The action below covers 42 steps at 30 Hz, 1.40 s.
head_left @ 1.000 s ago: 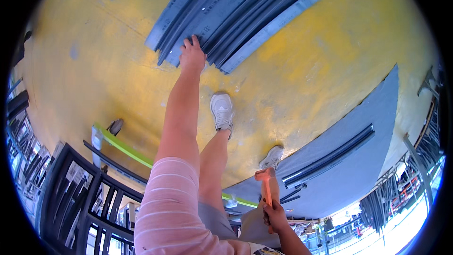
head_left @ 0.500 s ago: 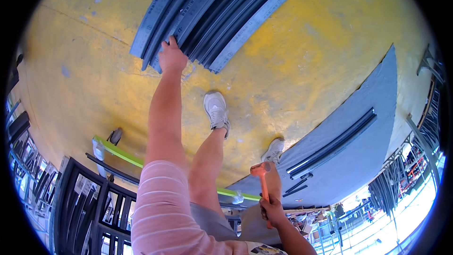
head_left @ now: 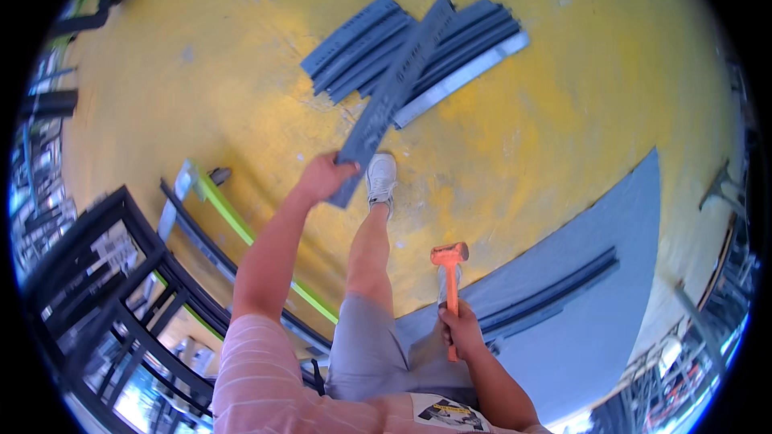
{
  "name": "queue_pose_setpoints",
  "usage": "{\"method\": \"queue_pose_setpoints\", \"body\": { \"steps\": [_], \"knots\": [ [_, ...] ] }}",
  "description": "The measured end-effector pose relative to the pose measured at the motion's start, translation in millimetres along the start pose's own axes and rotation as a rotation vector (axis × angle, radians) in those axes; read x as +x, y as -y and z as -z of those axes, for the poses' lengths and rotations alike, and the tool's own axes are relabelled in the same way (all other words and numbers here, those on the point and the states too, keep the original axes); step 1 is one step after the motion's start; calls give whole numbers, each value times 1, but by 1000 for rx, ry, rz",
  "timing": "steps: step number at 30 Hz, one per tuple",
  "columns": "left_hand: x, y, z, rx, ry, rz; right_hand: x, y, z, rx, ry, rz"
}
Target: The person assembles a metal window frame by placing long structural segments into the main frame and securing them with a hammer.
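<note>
Away from the pile (head_left: 358, 38), the left hand (head_left: 324, 179) now grips one grey strip (head_left: 394, 100).

I counted one left hand (head_left: 326, 178) and one right hand (head_left: 462, 328) in front of me, making two; one orange hammer (head_left: 452, 289); and one lone grey strip (head_left: 386, 104) lifted apart. The pile of strips (head_left: 350, 48) held at least five, overlapping too closely for an exact tally. I made out two pale shoes (head_left: 381, 177), one grey mat (head_left: 595, 321), two or more dark lengths (head_left: 555, 291) upon it, and one green rail (head_left: 227, 211).
</note>
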State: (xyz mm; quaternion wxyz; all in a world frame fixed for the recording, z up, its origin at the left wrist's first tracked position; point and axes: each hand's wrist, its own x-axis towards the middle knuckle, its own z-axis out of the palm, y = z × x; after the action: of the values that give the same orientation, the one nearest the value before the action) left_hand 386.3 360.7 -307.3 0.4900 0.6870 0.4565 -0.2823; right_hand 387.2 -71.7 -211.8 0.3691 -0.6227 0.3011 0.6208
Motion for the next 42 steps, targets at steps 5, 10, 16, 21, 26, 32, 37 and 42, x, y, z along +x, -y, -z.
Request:
{"method": "queue_pose_setpoints", "body": {
  "steps": [5, 10, 16, 21, 26, 32, 37, 42],
  "knots": [
    [-195, 74, -120, -794, 113, -45, 1, -30, 34, 6, 189, 240],
    [-397, 95, -270, -658, -144, -80, -45, -44, 34, -61, 373, 486],
    [-569, 94, -443, -695, -497, -133, -107, -117, 17, -310, 605, 480],
    [-589, 70, -512, -509, -948, -135, -171, -153, -7, -539, 919, 246],
    [-668, 118, -491, -721, -967, -283, -205, -206, -44, -868, 1081, 627],
    [-677, 206, -430, -1730, -1259, -609, -267, -290, -108, -1349, 1138, 671],
    [-733, 280, -486, -2094, -1277, -727, -303, -390, -137, -1944, 1127, 826],
    [-807, 379, -580, -2278, -1595, -643, -297, -515, -134, -2103, 1241, 494]
  ]
}}
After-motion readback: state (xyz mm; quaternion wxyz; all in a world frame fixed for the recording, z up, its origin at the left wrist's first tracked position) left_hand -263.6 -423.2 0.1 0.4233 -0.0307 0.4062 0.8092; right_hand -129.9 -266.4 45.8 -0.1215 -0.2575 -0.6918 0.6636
